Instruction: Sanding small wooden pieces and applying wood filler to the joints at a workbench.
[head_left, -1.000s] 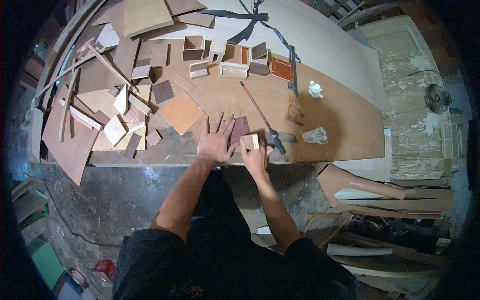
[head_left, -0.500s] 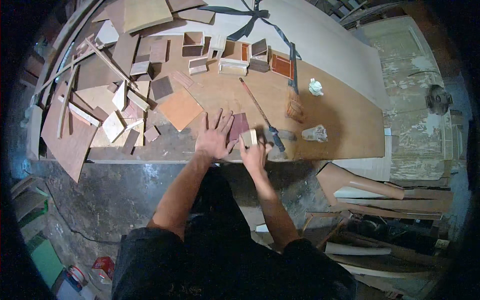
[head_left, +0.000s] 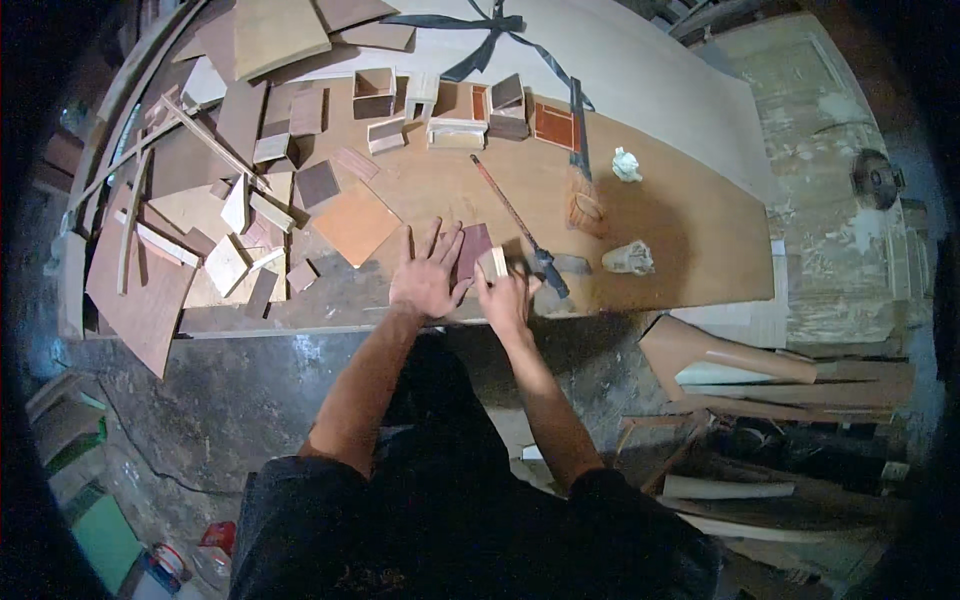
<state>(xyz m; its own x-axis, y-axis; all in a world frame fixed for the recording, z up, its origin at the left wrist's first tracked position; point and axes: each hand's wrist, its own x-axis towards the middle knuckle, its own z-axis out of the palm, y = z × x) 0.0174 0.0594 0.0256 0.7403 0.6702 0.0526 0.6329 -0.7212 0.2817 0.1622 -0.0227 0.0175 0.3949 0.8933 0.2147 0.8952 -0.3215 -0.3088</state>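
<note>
At the frame's centre, the block (head_left: 495,264) is held at the upper end of the right grip (head_left: 507,300), closed around it. The maroon sheet (head_left: 475,246) is touched along its left edge by the left grip (head_left: 425,283), spread flat.

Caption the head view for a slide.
At a workbench, the left hand lies spread at a maroon sheet's edge while the right hand grips a small wooden piece.

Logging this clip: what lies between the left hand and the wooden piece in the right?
In the head view, a maroon sheet lies between the left hand and the wooden piece.
</note>
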